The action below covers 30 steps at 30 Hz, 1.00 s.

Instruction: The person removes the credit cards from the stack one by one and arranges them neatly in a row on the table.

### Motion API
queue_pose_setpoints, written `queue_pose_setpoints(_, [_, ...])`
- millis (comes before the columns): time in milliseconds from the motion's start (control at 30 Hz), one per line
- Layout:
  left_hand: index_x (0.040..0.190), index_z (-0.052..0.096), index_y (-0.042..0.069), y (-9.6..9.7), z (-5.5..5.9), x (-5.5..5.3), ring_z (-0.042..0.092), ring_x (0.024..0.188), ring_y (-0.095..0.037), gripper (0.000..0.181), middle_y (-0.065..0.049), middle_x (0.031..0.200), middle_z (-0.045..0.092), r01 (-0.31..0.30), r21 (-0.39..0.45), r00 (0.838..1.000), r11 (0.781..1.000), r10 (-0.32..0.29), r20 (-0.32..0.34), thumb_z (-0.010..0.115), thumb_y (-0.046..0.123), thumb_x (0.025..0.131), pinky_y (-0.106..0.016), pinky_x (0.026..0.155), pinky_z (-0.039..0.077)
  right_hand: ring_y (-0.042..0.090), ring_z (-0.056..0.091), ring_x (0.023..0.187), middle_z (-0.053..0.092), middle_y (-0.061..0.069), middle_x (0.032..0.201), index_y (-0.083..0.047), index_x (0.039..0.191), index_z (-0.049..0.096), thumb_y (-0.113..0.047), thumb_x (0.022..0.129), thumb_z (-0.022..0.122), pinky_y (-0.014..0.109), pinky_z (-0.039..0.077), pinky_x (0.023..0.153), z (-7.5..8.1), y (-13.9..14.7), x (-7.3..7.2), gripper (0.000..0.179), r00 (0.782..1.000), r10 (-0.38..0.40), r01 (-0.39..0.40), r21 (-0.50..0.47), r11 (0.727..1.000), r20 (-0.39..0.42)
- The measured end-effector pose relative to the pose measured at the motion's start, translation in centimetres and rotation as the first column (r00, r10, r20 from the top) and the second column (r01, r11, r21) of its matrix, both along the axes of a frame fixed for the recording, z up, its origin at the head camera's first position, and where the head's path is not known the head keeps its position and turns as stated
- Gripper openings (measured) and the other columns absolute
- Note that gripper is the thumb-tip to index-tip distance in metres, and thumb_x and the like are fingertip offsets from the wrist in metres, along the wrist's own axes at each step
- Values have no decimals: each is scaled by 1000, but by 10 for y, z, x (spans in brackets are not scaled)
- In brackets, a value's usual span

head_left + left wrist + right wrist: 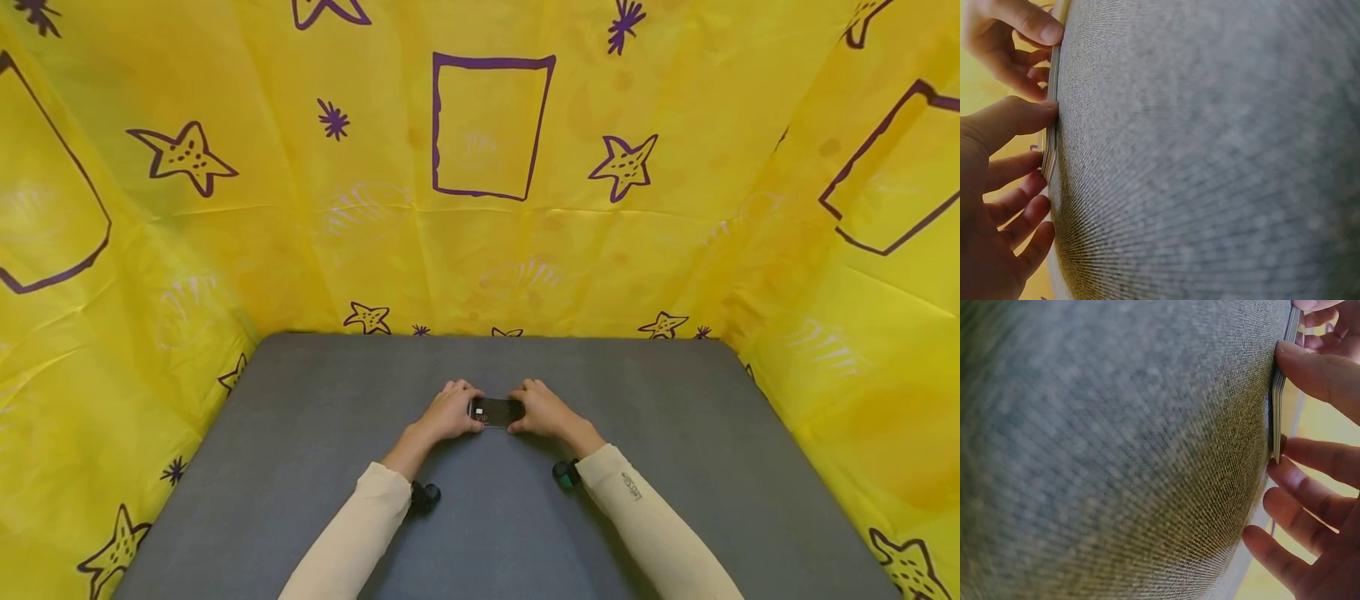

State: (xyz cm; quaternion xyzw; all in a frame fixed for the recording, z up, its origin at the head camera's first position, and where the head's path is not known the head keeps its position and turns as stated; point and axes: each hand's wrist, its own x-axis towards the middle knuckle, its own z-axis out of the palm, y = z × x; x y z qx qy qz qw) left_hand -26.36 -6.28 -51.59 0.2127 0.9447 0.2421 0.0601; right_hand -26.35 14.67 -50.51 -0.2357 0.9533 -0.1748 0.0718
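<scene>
A small stack of black cards [497, 413], the top one marked VIP with a pale chip-like square, lies low over the grey tabletop [480, 517]. My left hand [450, 412] pinches its left end, thumb on the near edge and fingers round the far side. At the other end my right hand [547, 410] grips it in mirror fashion. Both wrist views show the stack edge-on: several thin layers [1049, 147] bent near the left end, and a similar bend in the layers [1277, 419] by the right thumb. Its underside is hidden.
Yellow cloth walls [487, 250] with purple stars and squares enclose the table at the back and both sides. Dark wrist cameras [425, 498] are strapped on below each pale sleeve [652, 517].
</scene>
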Motion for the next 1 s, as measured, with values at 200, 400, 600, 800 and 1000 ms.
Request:
queue_pose_setpoints(200, [121,63,8,1,2,-5,50,109,-29,53,-13,119,60,1,0,1000,1000,-1,8,82,26,75,-48,96,41,21,48,91,56,7,100,-4,116,69,-29,73,84,38,44,85,1,1,-4,52,1000,1,-1,-6,1000,-19])
queue_pose_setpoints(400, [121,63,8,-1,4,-6,51,111,-30,53,-13,120,60,7,18,1000,1000,-7,9,82,26,76,-48,97,41,21,49,92,57,8,102,-4,119,68,-29,75,83,39,45,86,4,1,-5,52,1000,9,-9,-2,1000,-5])
queue_pose_setpoints(600, [121,62,6,-4,5,-4,53,107,-28,53,-12,121,63,31,26,999,999,-31,13,81,27,76,-46,95,43,20,50,92,57,7,103,-4,122,66,-30,78,82,39,46,86,3,1,-3,53,1000,13,-14,13,1000,25])
queue_pose_setpoints(800, [122,62,6,-6,7,-1,54,106,-28,52,-13,121,63,27,47,999,999,-29,33,81,26,78,-45,95,44,20,51,93,57,8,104,-4,123,65,-31,78,81,40,47,86,2,1,-3,55,999,21,-21,21,1000,31])
queue_pose_setpoints(1000, [123,63,6,-7,6,1,53,107,-28,52,-12,117,61,36,15,999,999,-36,22,80,28,79,-45,95,44,21,51,95,57,8,105,-4,123,65,-31,80,80,41,46,87,0,1,-1,53,999,18,-18,11,1000,30])
